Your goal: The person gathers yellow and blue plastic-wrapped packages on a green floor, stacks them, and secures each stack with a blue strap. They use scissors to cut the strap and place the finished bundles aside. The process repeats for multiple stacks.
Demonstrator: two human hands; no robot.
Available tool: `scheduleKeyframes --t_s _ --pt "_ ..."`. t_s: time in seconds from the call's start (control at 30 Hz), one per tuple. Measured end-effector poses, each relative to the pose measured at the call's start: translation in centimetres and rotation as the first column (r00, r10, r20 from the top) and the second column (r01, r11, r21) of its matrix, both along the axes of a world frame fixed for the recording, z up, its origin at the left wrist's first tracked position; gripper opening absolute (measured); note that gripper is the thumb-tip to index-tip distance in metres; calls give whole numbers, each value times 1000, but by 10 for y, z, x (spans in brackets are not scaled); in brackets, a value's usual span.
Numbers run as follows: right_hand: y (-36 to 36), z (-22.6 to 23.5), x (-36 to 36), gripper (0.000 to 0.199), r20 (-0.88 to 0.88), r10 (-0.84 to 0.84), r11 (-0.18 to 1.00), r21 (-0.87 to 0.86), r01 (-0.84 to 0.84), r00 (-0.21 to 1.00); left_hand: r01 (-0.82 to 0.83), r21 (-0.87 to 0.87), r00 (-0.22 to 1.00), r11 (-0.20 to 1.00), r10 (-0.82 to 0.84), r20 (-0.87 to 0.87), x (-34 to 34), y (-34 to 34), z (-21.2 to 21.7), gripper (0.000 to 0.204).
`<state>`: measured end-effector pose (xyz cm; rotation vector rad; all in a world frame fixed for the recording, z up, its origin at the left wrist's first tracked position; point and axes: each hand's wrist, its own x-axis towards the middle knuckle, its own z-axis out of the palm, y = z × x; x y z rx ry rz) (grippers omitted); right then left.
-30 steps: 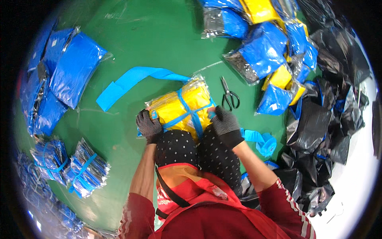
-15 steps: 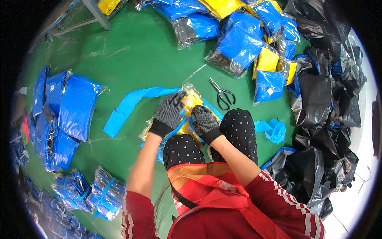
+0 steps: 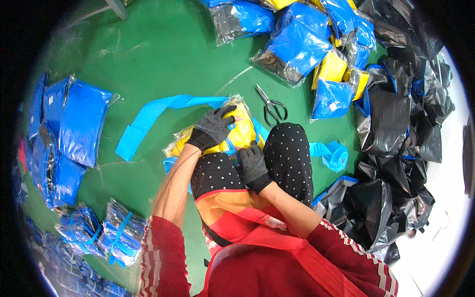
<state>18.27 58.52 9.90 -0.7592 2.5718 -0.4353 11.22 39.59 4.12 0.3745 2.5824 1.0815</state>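
Observation:
A bundle of yellow items in clear plastic (image 3: 241, 129) lies on the green floor in front of my knees, wrapped with blue strap. My left hand (image 3: 213, 127), in a dark dotted glove, presses on top of the bundle and pinches the blue strap (image 3: 158, 110), whose free end trails away to the left. My right hand (image 3: 252, 162), also gloved, grips the strap at the bundle's near edge, between my knees. Black-handled scissors (image 3: 271, 106) lie just beyond the bundle to the right.
A roll of blue strap (image 3: 334, 154) sits right of my right knee. Blue and yellow packets (image 3: 302, 47) pile up at the back right, black bags (image 3: 396, 123) on the right. Flat blue packets (image 3: 81, 123) and tied bundles (image 3: 118, 232) lie at left.
The bundle has been turned and pulled closer to my knees. My left hand went from its left side onto its top; my right hand slid to the near edge, holding the strap.

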Motion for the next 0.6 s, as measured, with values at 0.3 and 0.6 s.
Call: scheduleKeyframes --t_s 0.3,0.6 --pt "-22 20 -14 36 -4 -203 970 -140 201 979 -871 65 465 486 860 -209 159 -69 10 51" --pt "-56 8 -98 22 574 178 979 -184 -86 800 -933 184 333 311 937 108 211 -18 -68 58"
